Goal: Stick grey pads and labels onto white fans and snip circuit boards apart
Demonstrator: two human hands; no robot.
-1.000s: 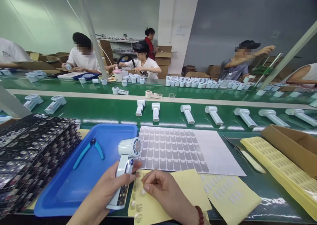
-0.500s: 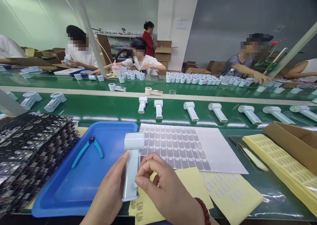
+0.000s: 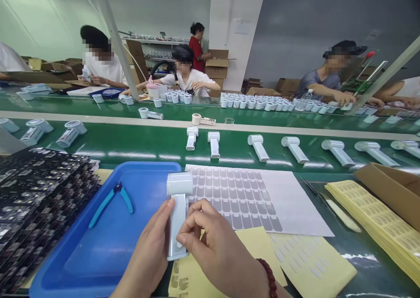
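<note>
A pale blue handheld fan [image 3: 177, 221] stands upright in the left hand [image 3: 151, 245], just over the right-hand rim of a blue tray [image 3: 144, 163], with its barrel-shaped head on top. The left grip is wrapped around the handle, thumb along its near face. The right hand [image 3: 218, 243] touches the lower handle, its grip pressed together at thumb and forefinger; whether something thin is pinched there, I cannot tell.

Edges sit close: the tray's wall is just beside the fan, a yellow sheet [image 3: 259, 245] lies under the right hand, and a white sheet [image 3: 305, 201] of grey shapes lies behind it. On the green bench [image 3: 380, 285], a stack of yellow sheets [image 3: 370, 210] and a cardboard box [image 3: 387, 193] bound the right side. A row of fans [image 3: 259, 148] lies farther back, well apart from both hands.

Dark print on the yellow sheet's lower left is too small to read, as are the markings on the black printed stack [image 3: 42, 193]. The held fan's visible faces look smooth and glossy, with a narrow rim at the handle's base
</note>
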